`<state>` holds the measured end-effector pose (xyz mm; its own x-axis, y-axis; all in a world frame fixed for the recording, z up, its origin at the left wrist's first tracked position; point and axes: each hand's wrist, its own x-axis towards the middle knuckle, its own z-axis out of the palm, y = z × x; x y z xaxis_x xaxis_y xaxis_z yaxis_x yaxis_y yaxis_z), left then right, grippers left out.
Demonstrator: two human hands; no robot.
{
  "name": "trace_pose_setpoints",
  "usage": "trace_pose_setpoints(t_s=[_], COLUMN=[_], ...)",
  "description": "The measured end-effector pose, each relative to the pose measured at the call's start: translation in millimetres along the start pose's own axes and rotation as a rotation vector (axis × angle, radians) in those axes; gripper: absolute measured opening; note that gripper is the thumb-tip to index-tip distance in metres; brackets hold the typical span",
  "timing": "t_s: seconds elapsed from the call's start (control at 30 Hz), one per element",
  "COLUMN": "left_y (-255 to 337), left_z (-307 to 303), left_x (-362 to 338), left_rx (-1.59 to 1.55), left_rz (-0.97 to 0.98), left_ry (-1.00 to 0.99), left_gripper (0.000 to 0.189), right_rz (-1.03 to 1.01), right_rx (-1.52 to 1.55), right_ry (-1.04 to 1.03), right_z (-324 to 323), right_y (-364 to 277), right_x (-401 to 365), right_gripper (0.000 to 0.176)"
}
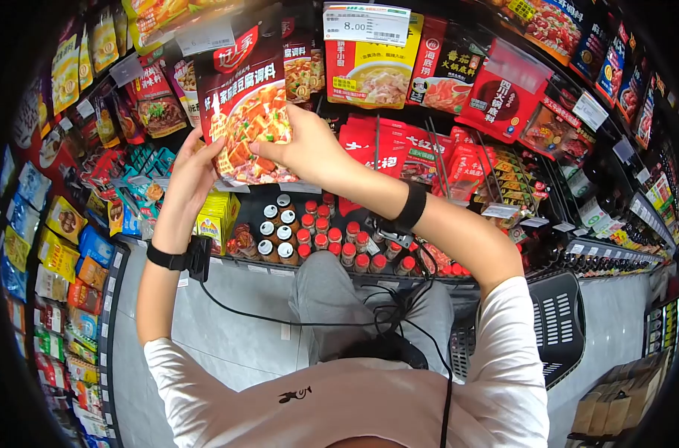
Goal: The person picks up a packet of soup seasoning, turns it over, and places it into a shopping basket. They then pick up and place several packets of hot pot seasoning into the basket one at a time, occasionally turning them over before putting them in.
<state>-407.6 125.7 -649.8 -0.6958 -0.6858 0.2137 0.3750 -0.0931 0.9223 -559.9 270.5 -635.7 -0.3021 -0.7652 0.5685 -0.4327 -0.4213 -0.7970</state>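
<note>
A person is standing in a narrow shop aisle, facing shelves crowded with hanging seasoning packets, and is holding up a dark red sauce packet (242,97) with both hands at about chest height, just in front of the hanging rows. The packet is showing a picture of tofu cubes in red sauce. The left hand (192,170) is clasping the packet's lower left edge, its fingers curling behind it. The right hand (307,153) is gripping the lower right edge, its fingers (268,160) pinching closed across the printed front. Both wrists are wearing black bands, and a thin black cable (279,321) is trailing from the left band across the person's lap. Above and to the right, a white price tag (365,24) is hanging over a yellow packet (373,75). Below the hands, a shelf is carrying rows of small red-capped jars (339,243) beside white-capped jars (276,231). A black plastic basket (559,321) is sitting on the grey tiled floor (227,328) to the person's right.
</note>
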Motion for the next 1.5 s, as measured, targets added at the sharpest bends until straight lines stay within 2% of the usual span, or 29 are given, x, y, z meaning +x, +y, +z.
trace_pose_setpoints(t_s=[0.27,0.4,0.47,0.53,0.63,0.73,0.77,0.87,0.93,1.0,1.07,1.13,1.2,1.27,1.33,1.37,1.4,1.43,1.47,1.5], left_y=[9,-12,-22,-39,-55,-77,-87,-105,-115,-129,-164,-194,-225,-250,-257,-274,-302,-335,-345,-357], left_z=[26,42,61,75,128,186,206,273,325,376,431,488,556,588,605,613,621,628,628,625], left_x=[-57,-85,-102,-112,-128,-134,-134,-134,-138,-143,-150,-168,-211,-239,-269,-281,-293,-306,-321,-329], left_rx=[-0.017,-0.001,0.014,0.055,0.036,0.081,0.070,0.059,-0.016,-0.012,-0.003,0.003,0.016,0.069,0.227,0.204,0.182,0.145,0.156,0.093], left_rz=[0.046,0.029,-0.048,-0.162,-0.269,-0.351,-0.328,-0.427,-0.460,-0.484,-0.480,-0.490,-0.566,-0.665,-0.800,-0.888,-0.978,-1.047,-1.120,-1.192], left_ry=[0.049,0.034,-0.023,-0.086,-0.214,-0.425,-0.502,-0.661,-0.810,-0.943,-1.057,-1.233,-1.376,-1.433,-1.355,-1.363,-1.369,-1.387,-1.279,-1.290], left_gripper=[0.039,0.039,0.036,0.034,0.032,0.032,0.032,0.037,0.038,0.038,0.036,0.035,0.030,0.027,0.022,0.020,0.018,0.018,0.019,0.019], right_rz=[0.028,0.145,0.103,0.210,0.468,0.622,0.537,0.727,0.682,0.530,0.659,0.645,0.595,0.733,0.850,0.983,0.903,1.019,1.136,1.213], right_rx=[-0.122,0.072,0.064,-0.008,0.005,-0.135,-0.134,-0.075,0.068,-0.220,-0.336,-0.353,-0.540,-0.658,-0.762,-0.687,-0.835,-0.982,-1.129,-1.101], right_ry=[-0.115,-0.189,-0.150,-0.148,-0.107,0.081,0.171,0.282,0.519,0.613,0.761,0.933,1.063,1.114,1.112,1.164,1.112,1.114,1.109,1.065], right_z=[-11,-26,-31,-49,-82,-116,-127,-176,-201,-232,-253,-276,-302,-321,-335,-336,-356,-356,-355,-359], right_y=[-47,-68,-56,-78,-101,-105,-99,-142,-141,-154,-189,-191,-192,-186,-180,-183,-154,-146,-137,-121], right_x=[-37,-78,-111,-145,-191,-241,-261,-299,-334,-364,-385,-420,-468,-504,-535,-541,-580,-585,-585,-594], right_gripper=[0.041,0.040,0.042,0.044,0.043,0.049,0.042,0.028,0.019,0.019,0.019,0.027,0.029,0.030,0.032,0.038,0.036,0.034,0.033,0.036])
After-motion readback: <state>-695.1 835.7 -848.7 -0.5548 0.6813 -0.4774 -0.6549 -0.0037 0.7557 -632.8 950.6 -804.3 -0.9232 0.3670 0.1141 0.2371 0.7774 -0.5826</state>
